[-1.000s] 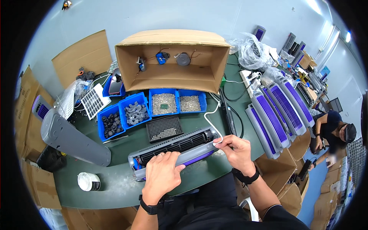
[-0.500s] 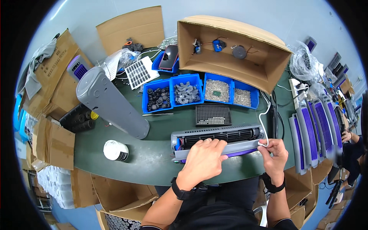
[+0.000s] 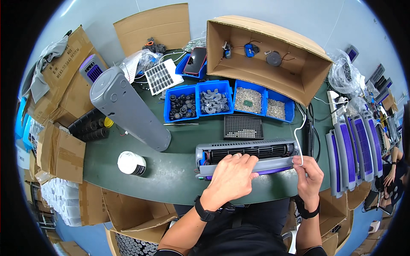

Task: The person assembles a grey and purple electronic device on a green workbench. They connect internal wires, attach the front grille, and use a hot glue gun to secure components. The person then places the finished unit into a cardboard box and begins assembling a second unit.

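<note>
A grey and purple tower fan body lies lengthwise near the table's front edge, its long black blower wheel exposed. My left hand lies over the fan's left and middle part, fingers across it and thumb along the near edge, holding it down. At the fan's right end, my right hand pinches the end of a white cable between thumb and forefinger. The fingers hide most of that end, and I cannot tell whether it is in the housing.
Beyond the fan sit a black grid tray and blue bins of small parts. A large open cardboard box stands behind. A grey column housing leans left, near a white tub. Finished-looking purple fans line the right side.
The whole view has shifted slightly, so things appear farther right. My right fingers have closed more over the cable end, whose white tip showed before. My left hand keeps its hold.
</note>
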